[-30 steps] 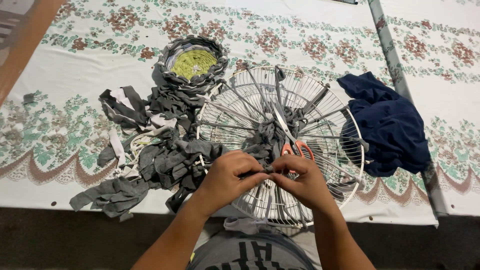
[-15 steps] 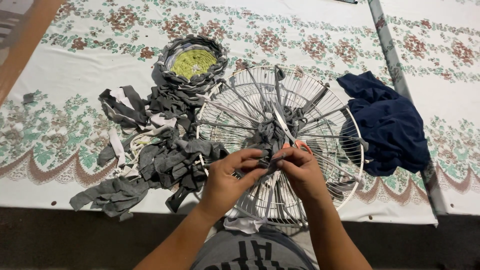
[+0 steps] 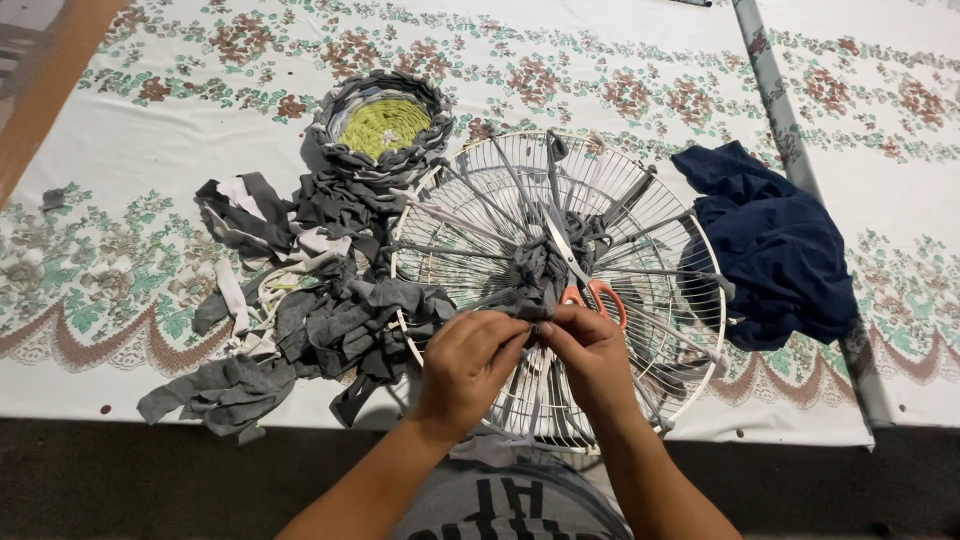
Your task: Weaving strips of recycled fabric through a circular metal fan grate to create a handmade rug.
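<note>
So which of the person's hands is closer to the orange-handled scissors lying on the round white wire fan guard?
The right hand. It sits just below the orange-handled scissors, nearly touching the handles. The left hand is farther off, to their lower left over the wire fan guard.

You are looking down on a table covered by a white tablecloth [image 3: 120, 130] printed with brown and green flowers and a scalloped border along the near edge. A grey-green patterned seam strip [image 3: 790, 150] runs across it at right. Below the edge lies a dark floor [image 3: 150, 480]. A brown wooden strip [image 3: 40, 90] shows at upper left. The light is even.
</note>
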